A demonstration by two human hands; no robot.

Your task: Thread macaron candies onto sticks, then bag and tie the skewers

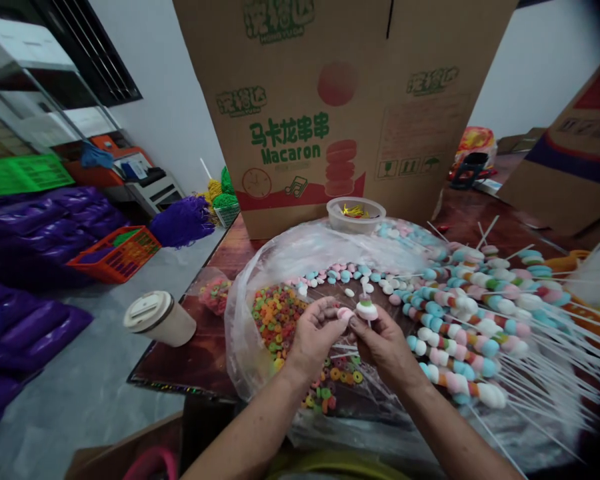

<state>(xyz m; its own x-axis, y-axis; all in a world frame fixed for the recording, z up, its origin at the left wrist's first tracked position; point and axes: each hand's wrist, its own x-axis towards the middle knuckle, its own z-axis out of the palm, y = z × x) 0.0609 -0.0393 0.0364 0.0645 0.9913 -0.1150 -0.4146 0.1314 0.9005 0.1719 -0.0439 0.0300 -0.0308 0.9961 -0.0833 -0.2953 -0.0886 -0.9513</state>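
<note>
Two hands, one soft sweet going onto a stick

Both hands meet over the plastic sheet (260,267) on the surface. The left hand (314,333) pinches a pink candy piece (345,313) between thumb and fingertips. The right hand (387,343) is closed around a thin white stick (365,301) that already carries a white-and-green sweet (367,309). The pink piece looks light, soft and easily squashed, so it is probably best held lightly by its rim. The stick seems stiff but slender, likely best gripped low. Loose ring candies (277,313) lie to the left and finished skewers (480,313) to the right.
</note>
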